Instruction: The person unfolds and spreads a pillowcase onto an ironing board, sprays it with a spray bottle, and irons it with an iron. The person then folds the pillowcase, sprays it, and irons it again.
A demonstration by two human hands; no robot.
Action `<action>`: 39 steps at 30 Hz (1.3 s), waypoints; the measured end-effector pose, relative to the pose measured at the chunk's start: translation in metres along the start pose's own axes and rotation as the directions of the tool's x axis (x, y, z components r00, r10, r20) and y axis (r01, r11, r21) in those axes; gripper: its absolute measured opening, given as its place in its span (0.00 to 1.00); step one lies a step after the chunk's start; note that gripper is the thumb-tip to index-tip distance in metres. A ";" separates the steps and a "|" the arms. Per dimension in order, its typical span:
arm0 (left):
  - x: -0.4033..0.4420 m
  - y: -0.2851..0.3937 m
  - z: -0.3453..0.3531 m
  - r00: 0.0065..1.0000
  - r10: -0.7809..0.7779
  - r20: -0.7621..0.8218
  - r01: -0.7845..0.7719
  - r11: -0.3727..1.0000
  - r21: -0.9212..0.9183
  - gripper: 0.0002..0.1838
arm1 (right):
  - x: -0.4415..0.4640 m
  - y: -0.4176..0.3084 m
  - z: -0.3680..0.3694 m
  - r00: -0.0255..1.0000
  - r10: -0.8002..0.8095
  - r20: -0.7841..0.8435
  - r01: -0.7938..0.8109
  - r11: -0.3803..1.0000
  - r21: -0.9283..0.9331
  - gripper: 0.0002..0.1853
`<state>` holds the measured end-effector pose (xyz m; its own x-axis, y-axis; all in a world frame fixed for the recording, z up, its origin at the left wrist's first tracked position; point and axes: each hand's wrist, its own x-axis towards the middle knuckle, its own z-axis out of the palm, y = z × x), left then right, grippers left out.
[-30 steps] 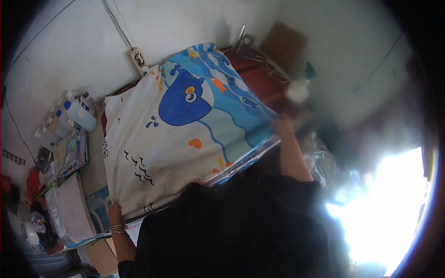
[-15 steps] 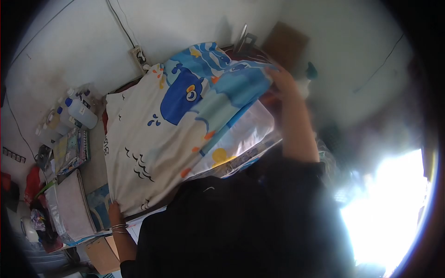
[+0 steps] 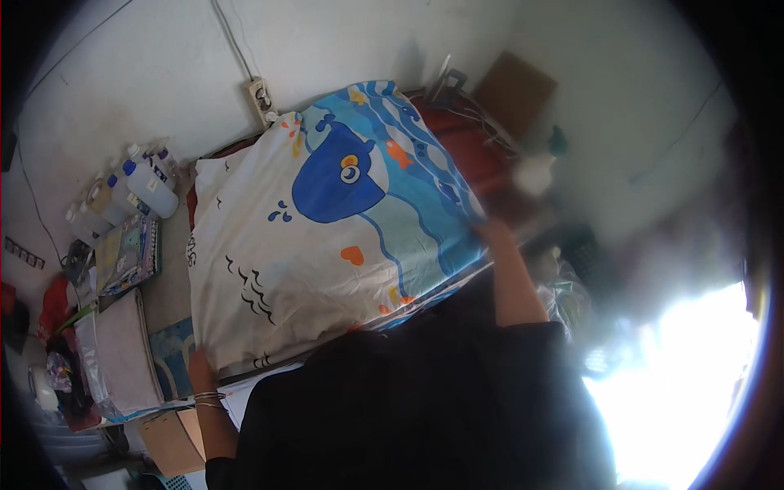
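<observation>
Where half a second ago its right side was folded back over clear plastic, the printed cloth (image 3: 278, 220) now lies spread across the surface (image 3: 173, 245), with that plastic covered. Its long axis runs from near left to far right, the plain pale part at the left and the blue waves along the right. The whale (image 3: 331, 184) sits towards the far side, its spout pointing away from me. My right hand (image 3: 496, 238) has come down towards me with the forearm reaching outward, and its fingers hold the cloth's right edge, though they look blurred. My left hand (image 3: 202, 373) stays at the near left corner, wrist below it; its fingers are close together, but I cannot tell if they grip. Beyond it on the left stand the bottles (image 3: 151, 192).
</observation>
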<state>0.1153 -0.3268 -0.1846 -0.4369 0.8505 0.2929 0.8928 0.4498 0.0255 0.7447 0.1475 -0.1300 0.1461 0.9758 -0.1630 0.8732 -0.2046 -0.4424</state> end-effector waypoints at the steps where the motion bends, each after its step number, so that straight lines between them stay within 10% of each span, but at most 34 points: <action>1: 0.000 0.006 -0.005 1.000 -0.013 -0.002 0.013 1.000 0.002 0.12 | 0.004 -0.006 -0.002 0.986 0.002 0.168 0.009 0.998 -0.063 0.32; 3: 0.028 0.080 -0.074 0.904 -0.420 0.079 0.410 0.799 -0.439 0.15 | -0.015 -0.030 -0.012 0.996 -0.057 0.063 0.051 0.994 0.095 0.30; 5: 0.027 0.095 -0.080 0.903 -0.419 0.095 0.426 0.848 -0.314 0.16 | -0.024 -0.040 -0.010 0.993 -0.103 -0.048 0.112 0.962 0.250 0.28; 7: 0.023 0.094 -0.078 0.904 -0.412 0.114 0.427 0.886 -0.183 0.16 | -0.019 -0.029 -0.003 0.992 0.034 0.125 -0.126 0.478 0.870 0.22; 10: 0.017 0.077 -0.066 0.867 -0.458 0.195 0.484 0.868 -0.112 0.15 | -0.015 -0.013 -0.002 0.815 -0.045 0.577 -0.573 0.078 0.816 0.17; 12: 0.018 0.065 -0.067 0.827 -0.540 0.154 0.561 0.803 -0.202 0.14 | 0.000 -0.027 -0.012 0.814 -0.194 0.547 -0.535 0.117 0.837 0.18; 14: 0.027 0.026 -0.057 0.958 -0.206 0.199 0.206 0.978 0.020 0.13 | -0.013 -0.072 -0.049 0.796 -0.235 0.557 -0.516 0.216 0.829 0.18; 15: 0.039 0.039 -0.075 0.975 -0.199 0.095 0.219 0.924 -0.313 0.14 | -0.019 -0.111 -0.086 0.801 -0.142 0.582 -0.529 0.289 0.798 0.18; 18: 0.103 0.077 -0.158 0.960 -0.279 -0.027 0.181 0.691 -0.700 0.18 | 0.028 -0.174 -0.138 0.906 -0.232 0.354 -0.291 0.266 0.919 0.18; 22: 0.174 0.071 -0.226 0.858 -0.512 0.035 -0.142 -0.303 -0.942 0.19 | -0.002 -0.242 -0.252 0.948 -0.312 0.060 -0.029 0.105 0.994 0.17; 28: 0.172 0.064 -0.349 0.706 -0.504 -0.498 -0.462 0.205 -0.863 0.19 | 0.001 -0.207 -0.383 0.744 -0.585 -0.322 0.339 -0.086 0.937 0.21; 32: 0.213 0.110 -0.405 0.594 -0.591 -0.546 -0.549 0.198 -0.812 0.19 | 0.024 -0.220 -0.423 0.699 -0.592 -0.400 0.407 -0.130 0.904 0.20; 36: 0.300 0.072 -0.392 0.788 -0.557 -0.263 -0.432 -0.197 -0.880 0.17 | 0.114 -0.262 -0.399 0.782 -0.615 -0.105 0.182 0.064 0.981 0.16; 39: 0.359 0.097 -0.388 0.769 -0.611 -0.187 -0.235 0.002 -0.972 0.17 | 0.134 -0.293 -0.373 0.789 -0.613 -0.043 0.192 0.179 0.965 0.19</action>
<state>0.0881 -0.0838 0.2933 -0.8610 0.3282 0.3886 0.2116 -0.4636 0.8604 0.6823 0.3671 0.3071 -0.4007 0.8983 0.1805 -0.2642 0.0753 -0.9615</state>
